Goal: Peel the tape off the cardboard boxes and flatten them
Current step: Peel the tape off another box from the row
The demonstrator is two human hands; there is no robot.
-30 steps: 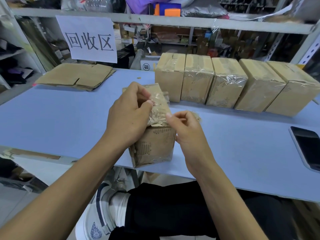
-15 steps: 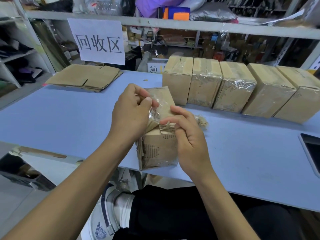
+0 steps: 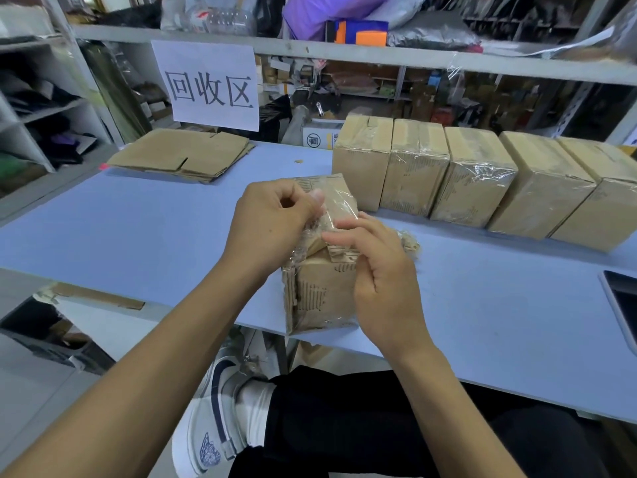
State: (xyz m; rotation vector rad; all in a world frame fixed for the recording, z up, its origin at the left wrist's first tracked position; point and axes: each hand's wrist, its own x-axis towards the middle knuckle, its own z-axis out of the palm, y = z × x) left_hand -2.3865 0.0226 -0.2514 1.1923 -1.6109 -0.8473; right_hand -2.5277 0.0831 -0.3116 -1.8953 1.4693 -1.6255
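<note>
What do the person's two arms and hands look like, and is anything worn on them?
Both forearms are bare up to the frame edge: no sleeves show. The left hand and the right hand wear no gloves, and no rings, watch or bracelet can be seen. The fingernails are short and unpainted.

Peeling tape off a cardboard box
Left hand point(image 3: 272, 222) pinches clear tape point(image 3: 336, 215) above the box point(image 3: 320, 291); right hand point(image 3: 382, 281) holds its side.

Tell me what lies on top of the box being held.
Clear tape, partly peeled, and a lifted flap lie over the box. The left hand pinches the tape; the right hand covers the right side. Inside is hidden.
</note>
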